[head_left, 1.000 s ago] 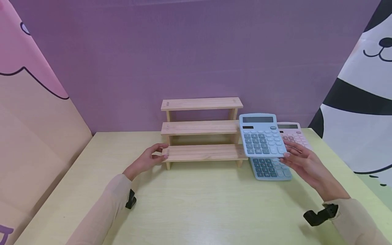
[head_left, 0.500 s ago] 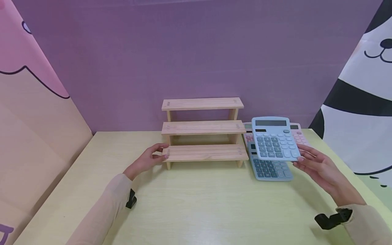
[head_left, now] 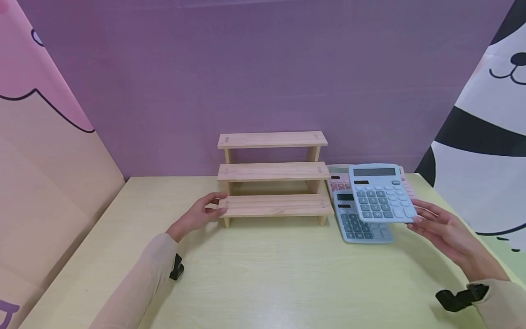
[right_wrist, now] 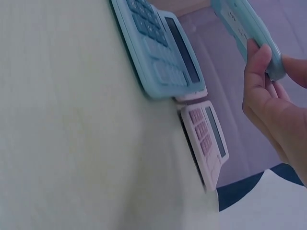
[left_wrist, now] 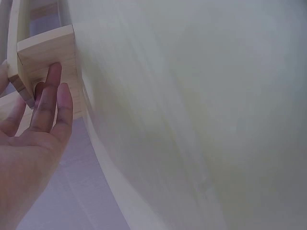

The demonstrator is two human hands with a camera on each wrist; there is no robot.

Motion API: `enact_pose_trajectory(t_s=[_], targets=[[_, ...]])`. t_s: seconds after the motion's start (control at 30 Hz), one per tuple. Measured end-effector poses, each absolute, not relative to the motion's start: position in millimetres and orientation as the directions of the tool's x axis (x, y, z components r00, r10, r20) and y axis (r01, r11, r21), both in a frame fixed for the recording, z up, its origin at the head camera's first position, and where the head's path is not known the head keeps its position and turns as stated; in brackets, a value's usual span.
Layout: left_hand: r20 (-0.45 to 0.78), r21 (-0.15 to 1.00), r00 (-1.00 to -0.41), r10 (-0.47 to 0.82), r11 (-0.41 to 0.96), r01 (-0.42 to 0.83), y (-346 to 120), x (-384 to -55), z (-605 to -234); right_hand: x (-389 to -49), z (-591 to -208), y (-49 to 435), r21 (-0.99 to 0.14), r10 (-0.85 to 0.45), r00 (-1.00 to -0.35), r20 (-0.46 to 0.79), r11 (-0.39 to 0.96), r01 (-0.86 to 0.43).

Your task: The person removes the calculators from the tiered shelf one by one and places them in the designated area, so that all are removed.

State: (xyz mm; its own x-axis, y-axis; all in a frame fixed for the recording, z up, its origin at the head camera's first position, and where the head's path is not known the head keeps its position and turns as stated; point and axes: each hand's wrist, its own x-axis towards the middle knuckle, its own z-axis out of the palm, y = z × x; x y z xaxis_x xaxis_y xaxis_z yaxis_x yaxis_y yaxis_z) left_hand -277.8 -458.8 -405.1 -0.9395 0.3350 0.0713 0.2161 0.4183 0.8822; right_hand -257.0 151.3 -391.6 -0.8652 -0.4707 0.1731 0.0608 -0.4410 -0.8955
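Note:
A three-tier wooden step shelf [head_left: 273, 205] stands against the purple backdrop. My left hand [head_left: 193, 218] grips the left end of its lowest board, thumb on one side and fingers on the other in the left wrist view. My right hand [head_left: 448, 233] pinches the lower right corner of a light blue calculator [head_left: 382, 194], held tilted and raised off the table. Beneath it lies another blue calculator [head_left: 352, 230], partly covered. Pink calculators lie behind: one [head_left: 339, 173] at the left, one [right_wrist: 206, 141] at the right, mostly hidden in the head view.
The pale wooden table [head_left: 263, 278] extends in front of the shelf. A purple cloth [head_left: 263, 68] rises behind it. Printed panels flank both sides, with a panda-like figure [head_left: 489, 151] at the right. Black wrist cameras sit on both cuffs.
My right hand has carried the light blue calculator rightward and slightly down, away from the shelf's right end, uncovering the left pink calculator and more of the lower blue one. My left hand stays put.

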Motion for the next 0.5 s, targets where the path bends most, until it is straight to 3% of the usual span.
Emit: enact_pose_trajectory(t_s=[0.5], targets=[[0.069,0.885,-0.936,0.344,0.411,0.217,-459.7,-277.0,-407.5,-252.4,-404.4,186.1,-0.917,-0.435,-0.887,0.156,-0.397,0.034]])
